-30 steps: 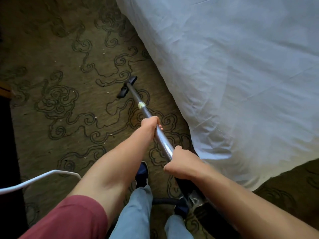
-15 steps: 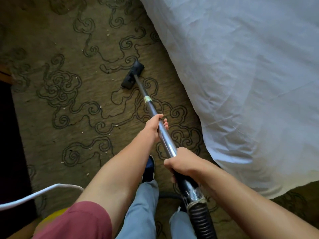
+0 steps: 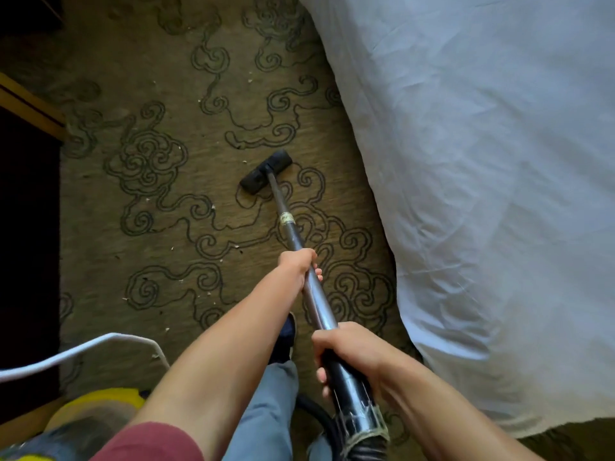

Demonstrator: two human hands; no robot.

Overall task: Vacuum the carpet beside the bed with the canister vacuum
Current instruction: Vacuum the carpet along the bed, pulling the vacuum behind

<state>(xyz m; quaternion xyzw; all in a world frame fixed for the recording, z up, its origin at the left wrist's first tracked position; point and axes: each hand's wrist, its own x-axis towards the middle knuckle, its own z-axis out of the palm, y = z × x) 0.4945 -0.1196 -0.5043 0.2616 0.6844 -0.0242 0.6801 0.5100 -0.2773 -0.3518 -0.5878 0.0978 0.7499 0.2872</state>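
Observation:
A long metal vacuum wand runs from my hands down to a black floor nozzle resting on the brown swirl-patterned carpet. My left hand grips the wand at mid-length. My right hand grips its upper end, just above the black ribbed hose. The white-sheeted bed fills the right side, its edge a short way right of the nozzle. A yellow canister body shows at the bottom left.
A white cord arcs over the carpet at the lower left. Dark wooden furniture lines the left edge. Small pale crumbs dot the carpet around the nozzle. My dark shoe and grey trouser legs stand between my arms.
The view has shifted, bringing the yellow canister into sight at the bottom left. The nozzle sits on carpet nearer to me, and both hands hold the wand as before.

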